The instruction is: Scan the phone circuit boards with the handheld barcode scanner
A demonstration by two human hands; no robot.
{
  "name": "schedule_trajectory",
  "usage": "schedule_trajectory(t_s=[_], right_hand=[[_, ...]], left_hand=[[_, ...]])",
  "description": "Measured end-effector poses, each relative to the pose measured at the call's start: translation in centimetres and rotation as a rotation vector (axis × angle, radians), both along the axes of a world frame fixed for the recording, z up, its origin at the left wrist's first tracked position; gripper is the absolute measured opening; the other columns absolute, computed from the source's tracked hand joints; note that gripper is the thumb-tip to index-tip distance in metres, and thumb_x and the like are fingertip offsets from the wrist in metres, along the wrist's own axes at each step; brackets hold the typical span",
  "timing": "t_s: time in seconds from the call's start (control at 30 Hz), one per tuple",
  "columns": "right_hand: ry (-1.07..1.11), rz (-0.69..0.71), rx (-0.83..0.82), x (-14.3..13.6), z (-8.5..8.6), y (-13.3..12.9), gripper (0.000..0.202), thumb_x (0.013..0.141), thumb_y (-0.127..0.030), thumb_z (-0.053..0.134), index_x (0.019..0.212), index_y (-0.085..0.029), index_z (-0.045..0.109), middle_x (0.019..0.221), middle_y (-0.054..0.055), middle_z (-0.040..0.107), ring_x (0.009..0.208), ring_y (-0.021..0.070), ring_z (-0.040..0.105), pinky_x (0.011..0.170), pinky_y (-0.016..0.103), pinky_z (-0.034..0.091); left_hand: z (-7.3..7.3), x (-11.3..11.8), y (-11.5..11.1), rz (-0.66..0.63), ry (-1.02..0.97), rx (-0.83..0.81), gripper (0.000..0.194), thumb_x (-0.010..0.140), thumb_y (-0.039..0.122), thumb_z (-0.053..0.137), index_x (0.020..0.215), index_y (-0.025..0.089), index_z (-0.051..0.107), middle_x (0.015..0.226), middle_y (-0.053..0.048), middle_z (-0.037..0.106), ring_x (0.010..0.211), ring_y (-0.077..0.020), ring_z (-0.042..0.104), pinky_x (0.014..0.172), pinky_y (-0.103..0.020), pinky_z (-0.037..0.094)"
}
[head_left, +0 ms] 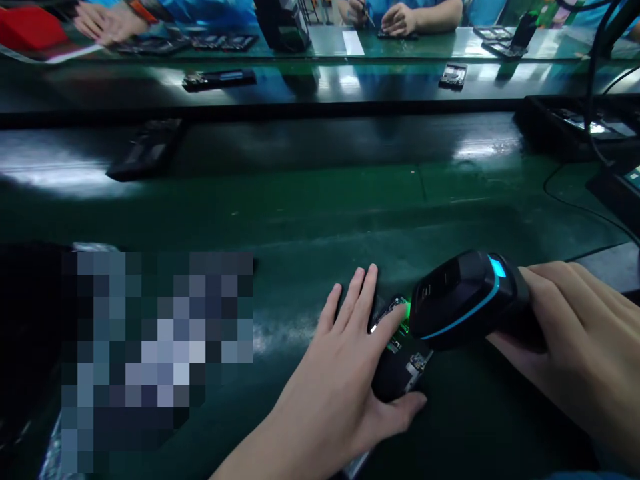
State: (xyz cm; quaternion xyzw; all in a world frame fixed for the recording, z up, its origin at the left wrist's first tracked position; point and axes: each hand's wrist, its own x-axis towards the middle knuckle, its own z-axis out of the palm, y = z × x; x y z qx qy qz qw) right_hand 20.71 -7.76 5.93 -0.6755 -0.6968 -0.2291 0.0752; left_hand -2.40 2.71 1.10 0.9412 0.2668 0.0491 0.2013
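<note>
My right hand (580, 347) grips a black handheld scanner (465, 297) with a blue stripe and a lit blue window. Its head points down and left, casting green light on an opened phone body (405, 363) that lies on the dark green bench (320, 213). My left hand (345, 373) rests over that phone, fingers spread along its left side and thumb hooked under its near end. Part of the phone is hidden under the hand and the scanner.
A conveyor belt carries phone bodies (145, 150), (219, 79), (453, 75) behind my bench. Other people's hands (400, 17) work at the far side. Black trays and cables (575, 120) stand at the right. A blurred-out patch (155, 353) covers the near left.
</note>
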Motion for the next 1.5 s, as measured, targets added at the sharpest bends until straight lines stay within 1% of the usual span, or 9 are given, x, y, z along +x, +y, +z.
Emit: schedule_trajectory(t_s=[0.23,0.43,0.6,0.7,0.83,1.03,1.17,1.3,1.5], right_hand=[[0.008,-0.002,-0.016,0.0,-0.2,0.1,0.023,0.097,-0.039,0.047,0.092,-0.018,0.054,0.086,0.004,0.059,0.074,0.0194,0.056,0.066,0.034,0.042],[0.027,-0.005,-0.023,0.0,-0.2,-0.1,0.021,0.097,-0.039,0.048,0.091,-0.019,0.054,0.088,0.004,0.060,0.076,0.0191,0.057,0.065,0.034,0.042],[0.037,-0.005,-0.027,0.1,-0.3,-0.1,0.021,0.095,-0.041,0.050,0.090,-0.020,0.053,0.090,0.005,0.061,0.078,0.0201,0.059,0.065,0.035,0.042],[0.050,-0.011,-0.034,0.1,-0.4,-0.1,0.021,0.094,-0.041,0.052,0.090,-0.020,0.053,0.092,0.005,0.061,0.079,0.0203,0.059,0.065,0.035,0.042],[0.058,0.000,-0.043,0.1,-0.3,-0.1,0.021,0.094,-0.041,0.052,0.088,-0.020,0.052,0.091,0.005,0.061,0.078,0.0204,0.059,0.065,0.035,0.042],[0.066,-0.025,-0.023,0.1,-0.2,-0.1,0.021,0.093,-0.040,0.052,0.090,-0.020,0.053,0.089,0.005,0.061,0.076,0.0210,0.059,0.063,0.037,0.042],[0.064,0.002,-0.026,0.3,0.1,-0.1,0.021,0.093,-0.041,0.052,0.091,-0.020,0.054,0.087,0.005,0.061,0.075,0.0226,0.059,0.061,0.037,0.041],[0.040,0.034,-0.020,0.4,0.4,0.1,0.023,0.094,-0.042,0.050,0.093,-0.019,0.056,0.088,0.007,0.063,0.077,0.0248,0.060,0.059,0.038,0.041],[0.001,0.076,-0.046,0.2,0.9,0.0,0.024,0.096,-0.040,0.046,0.097,-0.019,0.057,0.089,0.008,0.063,0.076,0.0256,0.060,0.059,0.039,0.041]], left_hand=[[0.0,0.1,0.1,0.004,-0.010,-0.006,0.088,0.070,0.056,0.074,0.145,0.027,0.040,0.166,-0.011,0.000,0.149,-0.0438,0.005,0.116,-0.070,0.016],[0.2,0.1,0.1,0.000,0.008,-0.029,0.084,0.072,0.058,0.072,0.145,0.027,0.041,0.165,-0.012,0.001,0.149,-0.0437,0.005,0.115,-0.071,0.016],[0.3,0.1,0.1,-0.008,0.022,-0.028,0.087,0.072,0.059,0.071,0.146,0.026,0.038,0.165,-0.013,0.001,0.149,-0.0429,0.003,0.114,-0.071,0.015],[0.3,0.1,0.1,-0.001,0.023,-0.033,0.085,0.072,0.058,0.071,0.145,0.026,0.041,0.165,-0.013,0.001,0.149,-0.0438,0.003,0.114,-0.071,0.015],[0.4,0.2,0.1,-0.005,0.014,-0.045,0.084,0.073,0.059,0.070,0.145,0.025,0.041,0.165,-0.013,0.002,0.149,-0.0447,0.004,0.114,-0.072,0.015],[0.4,0.0,0.2,-0.001,0.021,-0.055,0.083,0.074,0.058,0.070,0.144,0.025,0.042,0.165,-0.013,0.002,0.149,-0.0445,0.004,0.115,-0.071,0.015],[0.4,0.1,0.1,-0.008,0.029,-0.048,0.082,0.075,0.058,0.069,0.144,0.025,0.041,0.165,-0.013,0.003,0.149,-0.0442,0.005,0.115,-0.071,0.015],[0.6,0.2,0.1,-0.003,0.021,-0.044,0.083,0.073,0.058,0.071,0.144,0.026,0.041,0.165,-0.013,0.006,0.149,-0.0438,0.005,0.115,-0.071,0.016],[0.5,0.2,0.2,-0.009,0.028,-0.042,0.082,0.074,0.056,0.071,0.143,0.024,0.042,0.165,-0.015,0.007,0.149,-0.0446,0.006,0.114,-0.072,0.016]])
